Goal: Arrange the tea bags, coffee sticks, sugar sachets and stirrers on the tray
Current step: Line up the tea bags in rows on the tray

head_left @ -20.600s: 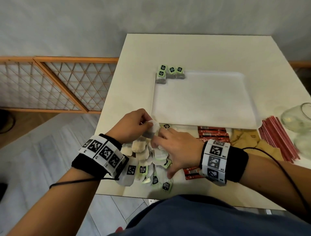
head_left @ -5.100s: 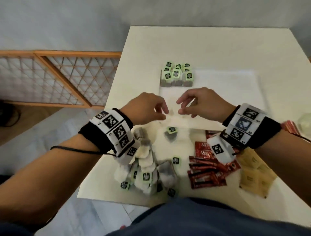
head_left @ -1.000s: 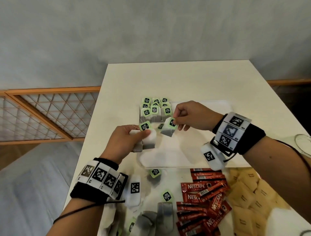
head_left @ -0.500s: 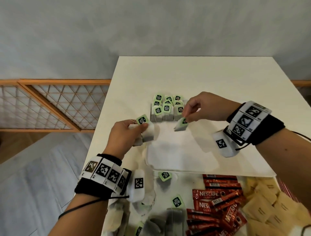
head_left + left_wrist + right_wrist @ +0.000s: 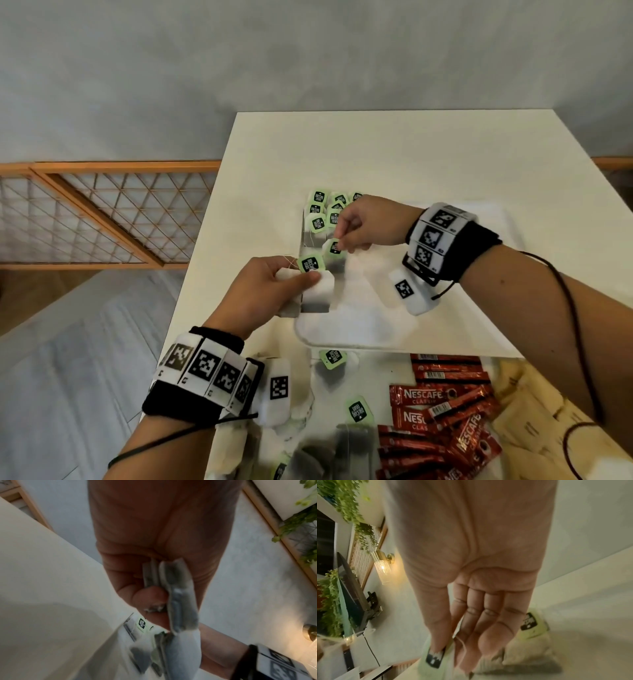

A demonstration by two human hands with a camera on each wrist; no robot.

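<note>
A white tray [image 5: 445, 308] lies on the cream table. Several green-tagged tea bags [image 5: 322, 212] stand in rows at its far left corner. My right hand [image 5: 339, 240] pinches the green tag [image 5: 334, 247] of one tea bag, which hangs just in front of those rows; the right wrist view shows thumb and finger on that tag [image 5: 435, 660]. My left hand [image 5: 308, 277] grips a small bundle of tea bags [image 5: 317, 291] over the tray's left edge, also seen as the bundle [image 5: 180, 595] in the left wrist view.
Loose tea bags [image 5: 330, 358] lie on the table in front of the tray. Red coffee sticks [image 5: 445, 404] and tan sugar sachets [image 5: 534, 411] are heaped at the front right. A wooden lattice fence [image 5: 102, 219] stands left of the table.
My right hand has carried its tea bag left and closer to the rows on the tray. The left hand keeps its bundle in about the same place.
</note>
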